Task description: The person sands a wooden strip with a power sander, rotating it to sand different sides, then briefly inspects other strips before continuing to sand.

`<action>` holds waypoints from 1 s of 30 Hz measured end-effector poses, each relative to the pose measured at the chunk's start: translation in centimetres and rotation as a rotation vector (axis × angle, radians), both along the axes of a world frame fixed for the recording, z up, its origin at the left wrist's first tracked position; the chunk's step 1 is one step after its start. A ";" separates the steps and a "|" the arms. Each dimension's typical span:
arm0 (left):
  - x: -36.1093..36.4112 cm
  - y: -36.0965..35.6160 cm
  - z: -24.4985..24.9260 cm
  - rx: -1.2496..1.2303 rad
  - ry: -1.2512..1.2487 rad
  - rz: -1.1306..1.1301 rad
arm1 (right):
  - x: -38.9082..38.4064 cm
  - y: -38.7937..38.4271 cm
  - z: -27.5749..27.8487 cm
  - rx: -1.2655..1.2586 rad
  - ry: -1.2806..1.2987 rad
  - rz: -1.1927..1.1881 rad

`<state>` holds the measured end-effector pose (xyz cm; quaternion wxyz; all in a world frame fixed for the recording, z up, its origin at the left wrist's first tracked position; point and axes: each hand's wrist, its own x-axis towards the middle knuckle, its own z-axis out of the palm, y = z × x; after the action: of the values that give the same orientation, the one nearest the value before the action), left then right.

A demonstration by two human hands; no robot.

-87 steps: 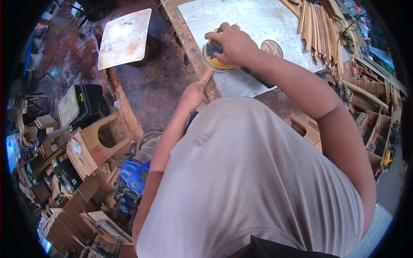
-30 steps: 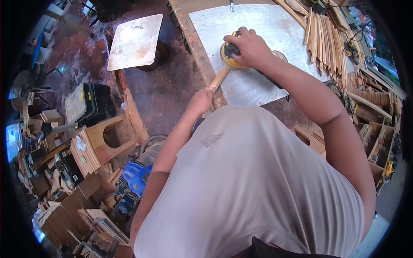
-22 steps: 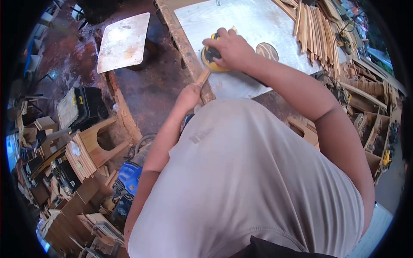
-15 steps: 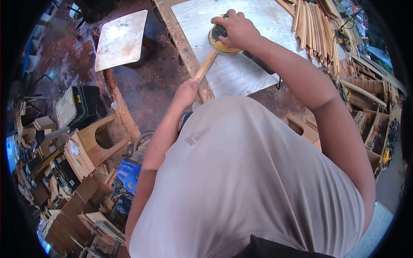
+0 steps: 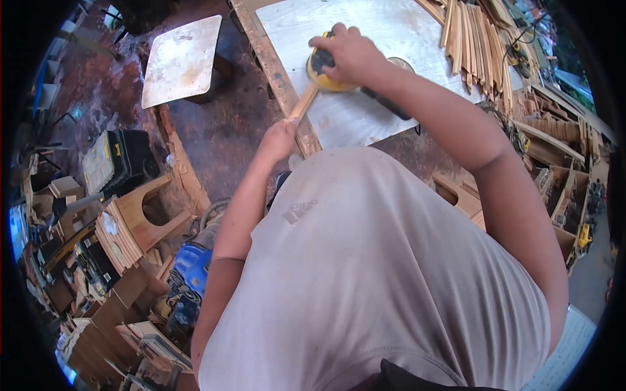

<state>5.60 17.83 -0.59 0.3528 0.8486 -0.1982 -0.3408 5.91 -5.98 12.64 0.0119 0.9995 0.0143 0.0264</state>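
My right hand [image 5: 355, 55] is wrapped over the top of a yellow and black orbital sander [image 5: 319, 63]. The sander rests on a narrow wooden strip [image 5: 304, 104], covering the strip's far end. Gripping the strip's near end is my left hand [image 5: 279, 139], close to the table's left edge. Under the strip lies a pale grey board [image 5: 358, 120] on the wooden workbench [image 5: 282, 91]. A dark cylindrical part sticks out beneath my right forearm. Behind my right wrist, a round disc [image 5: 401, 64] lies on the board.
Many thin wood strips [image 5: 479, 45] are piled at the bench's right side. To the left stand a small table with a pale top [image 5: 182, 62], a black toolbox [image 5: 120, 163] and a blue machine [image 5: 192, 264]. Cut wooden parts [image 5: 140, 218] crowd the lower left.
My right hand and the sander have moved toward me and left along the strip. The round disc behind the wrist now shows. My left hand keeps its hold, shifted slightly.
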 end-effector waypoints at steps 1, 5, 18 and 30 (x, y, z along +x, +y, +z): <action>0.2 0.0 0.2 0.000 0.010 0.023 | -0.3 1.0 0.3 0.032 0.029 0.031; 0.0 0.4 -2.5 -0.102 -0.144 0.020 | -1.0 3.4 0.8 0.076 0.075 0.103; 0.3 0.2 -0.6 -0.017 -0.014 0.002 | 0.8 1.3 0.1 -0.018 -0.008 0.063; 0.0 0.3 -2.0 -0.103 -0.101 0.017 | -0.1 2.5 0.5 0.062 0.035 0.069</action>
<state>5.60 18.13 -2.54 0.3883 0.8472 -0.2256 -0.2838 5.81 -3.49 13.16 -0.0202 0.9986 0.0482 0.0096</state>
